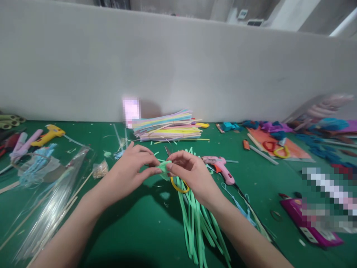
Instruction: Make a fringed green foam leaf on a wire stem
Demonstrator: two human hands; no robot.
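Note:
Between my two hands, just above the table, is a small light-green looped piece (164, 168), which looks like a bent paper strip. My left hand (139, 163) pinches its left side with thumb and forefinger. On the other side my right hand (188, 169) grips it the same way. Under my right hand lie yellow-handled scissors (180, 189), their blades partly hidden. A bunch of long light-green strips (195, 227) spreads from beneath that hand toward the table's front edge. Close by on the right rests a pink glue gun (221, 167).
Bundled pastel strips (167, 128) lie at the back of the green table (134, 230) by a grey partition (178, 67). To the left are a yellow glue gun (48, 134), clear wrappers (52, 208) and a bag of beads (100, 169). An orange sheet (295, 149) lies right.

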